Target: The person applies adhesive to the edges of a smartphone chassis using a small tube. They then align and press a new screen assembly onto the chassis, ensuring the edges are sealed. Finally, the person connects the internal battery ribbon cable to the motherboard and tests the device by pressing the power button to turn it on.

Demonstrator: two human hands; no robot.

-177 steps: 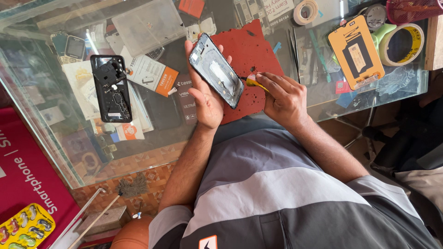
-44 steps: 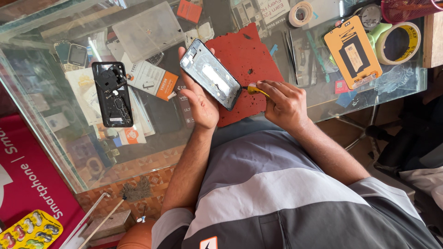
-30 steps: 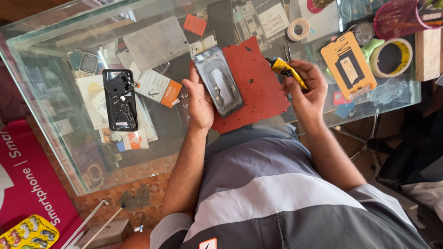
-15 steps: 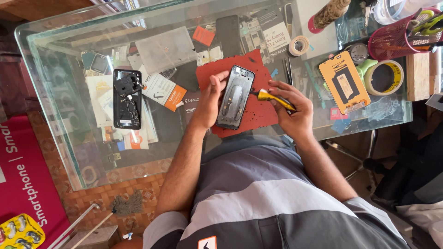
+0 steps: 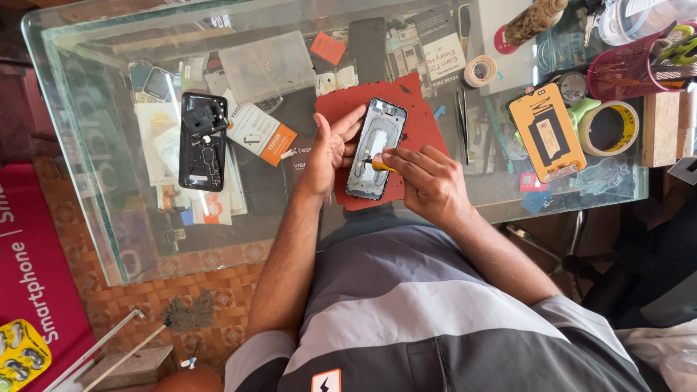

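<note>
An opened phone frame with a silver rim lies on a red mat on the glass table. My left hand holds its left edge, fingers spread along the side. My right hand grips a small yellow-handled tool whose tip rests on the middle of the frame.
A black phone back with exposed parts lies to the left among papers and an orange-and-white card. An orange phone cover, tape rolls, tweezers and a red mesh pen holder stand to the right. The glass table's near edge runs by my body.
The phone frame, earlier held tilted above the mat, now lies flat on it. My right hand has brought the yellow tool from the right side onto the frame's middle.
</note>
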